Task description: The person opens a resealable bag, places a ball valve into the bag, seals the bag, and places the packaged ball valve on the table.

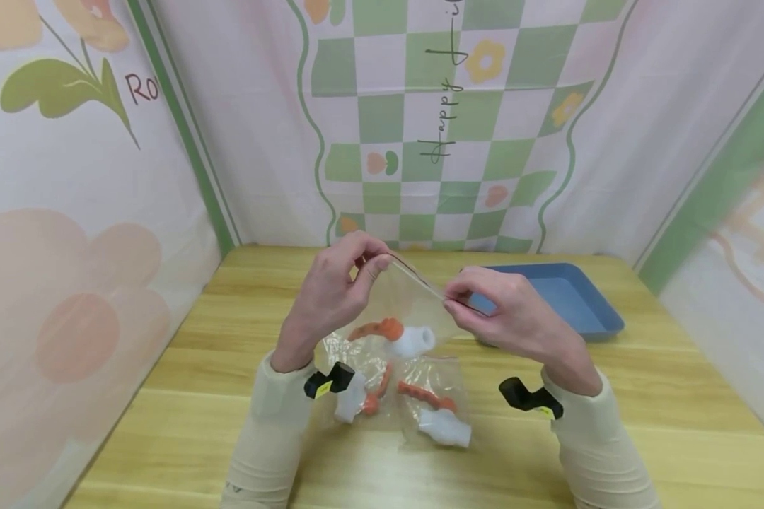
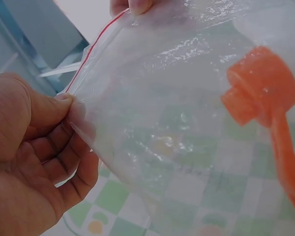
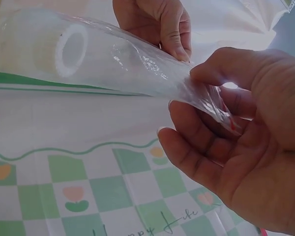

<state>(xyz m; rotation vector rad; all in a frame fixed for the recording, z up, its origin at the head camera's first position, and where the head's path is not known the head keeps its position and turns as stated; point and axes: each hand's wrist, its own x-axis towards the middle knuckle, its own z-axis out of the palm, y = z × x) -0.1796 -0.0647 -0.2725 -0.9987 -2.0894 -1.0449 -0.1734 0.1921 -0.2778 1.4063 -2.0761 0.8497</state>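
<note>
A clear zip bag (image 1: 407,293) with a red line along its top edge hangs between both hands. My left hand (image 1: 331,290) pinches one top corner between thumb and fingers. At the other end of the zip edge, my right hand (image 1: 512,307) pinches the bag with thumb and index finger; its other fingers curve loosely in the right wrist view. Inside hang an orange handle (image 2: 265,88) and a white plastic pipe fitting (image 3: 39,44) with a round opening. Whether the zip is sealed cannot be told.
Two more clear bags lie below on the wooden table (image 1: 184,417), holding white fittings (image 1: 444,428) and orange handles (image 1: 423,393). A blue tray (image 1: 579,311) stands behind my right hand. Printed cloth (image 1: 382,120) hangs at the back and sides.
</note>
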